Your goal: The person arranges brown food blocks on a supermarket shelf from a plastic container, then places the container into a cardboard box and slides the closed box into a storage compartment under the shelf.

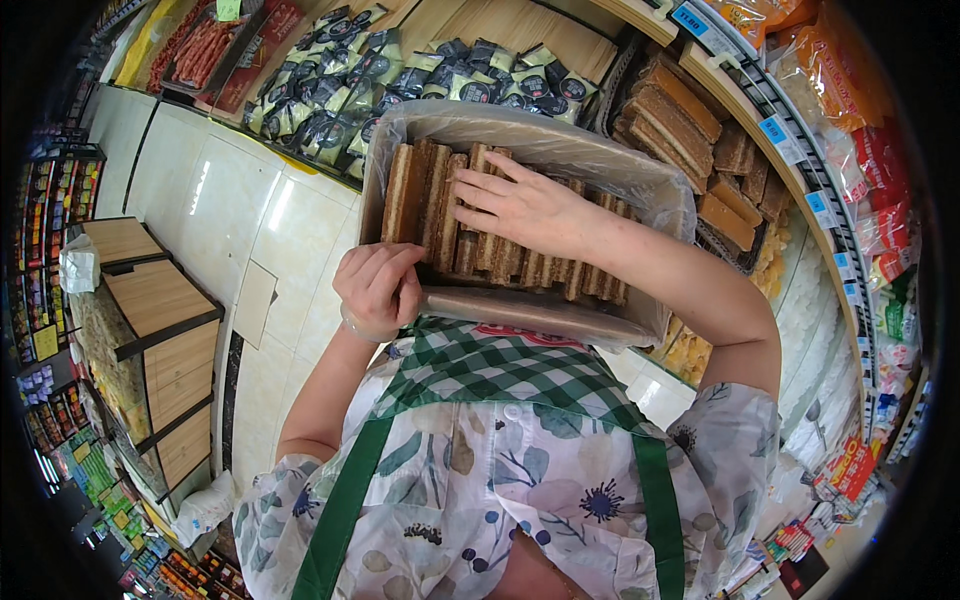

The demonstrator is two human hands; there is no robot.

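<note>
A cardboard carton (525,311) lined with clear plastic stands against the front of my apron. Inside it, brown sugar slabs (409,191) with pale layered edges stand on end in rows. My left hand (379,289) curls over the near left corner of the carton, fingers bent inward at the rim; its fingertips are partly hidden. Across the carton reaches my right hand (525,202), palm down. Its spread fingers lie over the tops of the middle slabs and hide part of them; no slab is clearly gripped.
Beyond the carton, small black-and-cream packets (330,97) cover a display counter. A dark basket (739,244) of similar brown slabs (667,124) sits at the right, beside shelves with price tags (780,139). Wooden cabinets (161,296) stand left across the tiled floor (225,180).
</note>
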